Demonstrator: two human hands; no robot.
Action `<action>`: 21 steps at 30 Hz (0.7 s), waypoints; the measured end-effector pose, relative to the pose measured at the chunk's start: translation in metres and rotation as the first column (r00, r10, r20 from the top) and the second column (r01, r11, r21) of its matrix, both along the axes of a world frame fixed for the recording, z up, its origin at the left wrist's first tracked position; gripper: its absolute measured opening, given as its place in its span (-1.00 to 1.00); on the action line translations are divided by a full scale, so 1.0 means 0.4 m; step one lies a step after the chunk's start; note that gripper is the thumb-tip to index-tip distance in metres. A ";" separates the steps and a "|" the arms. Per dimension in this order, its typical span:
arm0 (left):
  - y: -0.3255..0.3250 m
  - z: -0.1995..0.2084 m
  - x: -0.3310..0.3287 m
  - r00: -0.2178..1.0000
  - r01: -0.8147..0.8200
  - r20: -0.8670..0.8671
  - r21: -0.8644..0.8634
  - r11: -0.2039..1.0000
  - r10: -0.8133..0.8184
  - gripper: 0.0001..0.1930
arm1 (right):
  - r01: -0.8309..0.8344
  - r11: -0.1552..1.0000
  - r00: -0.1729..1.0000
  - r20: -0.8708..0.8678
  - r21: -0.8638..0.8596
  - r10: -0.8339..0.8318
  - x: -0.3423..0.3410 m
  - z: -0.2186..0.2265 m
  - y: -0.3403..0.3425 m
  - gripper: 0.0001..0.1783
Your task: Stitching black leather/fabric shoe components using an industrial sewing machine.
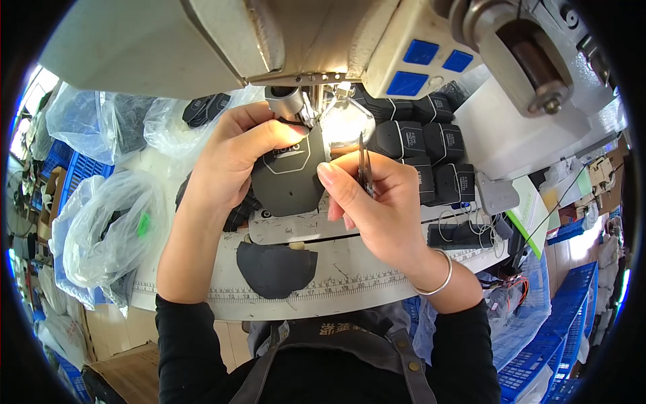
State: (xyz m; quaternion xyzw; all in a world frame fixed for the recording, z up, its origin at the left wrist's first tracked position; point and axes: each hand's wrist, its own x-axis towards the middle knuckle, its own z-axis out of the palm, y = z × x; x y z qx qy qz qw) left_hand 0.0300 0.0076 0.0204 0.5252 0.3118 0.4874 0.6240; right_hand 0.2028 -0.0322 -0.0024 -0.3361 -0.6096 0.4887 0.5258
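My left hand (232, 158) presses a dark shield-shaped fabric piece (289, 178) with a sewn label against the bed under the sewing machine's needle area (306, 108). My right hand (380, 209) pinches a pair of thin metal tweezers or snips (364, 168), point up, right beside the fabric piece's right edge. A clear guard (346, 121) hangs by the needle. A second dark fabric piece (276, 268) lies on the table's ruled front edge (336, 286) below my hands.
The cream sewing machine head (202, 40) with blue buttons (420, 52) and a handwheel (531, 60) fills the top. Stacks of dark labelled pieces (431, 145) lie to the right. Clear plastic bags (108, 229) sit left; blue crates (558, 323) stand lower right.
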 end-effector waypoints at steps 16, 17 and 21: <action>-0.012 0.011 -0.011 0.997 0.018 -0.073 -0.032 0.999 -0.020 -0.81 | -0.014 0.999 0.999 -0.047 -0.031 0.012 -0.004 0.002 0.003 -0.83; -0.012 0.011 -0.011 0.997 0.016 -0.073 -0.034 0.999 -0.018 -0.81 | -0.016 0.999 0.999 -0.047 -0.033 0.014 -0.004 0.000 0.002 -0.83; -0.011 0.007 -0.008 0.998 0.017 -0.058 -0.021 1.000 -0.018 -0.83 | -0.019 1.000 0.999 -0.047 -0.016 0.018 -0.004 0.002 -0.003 -0.84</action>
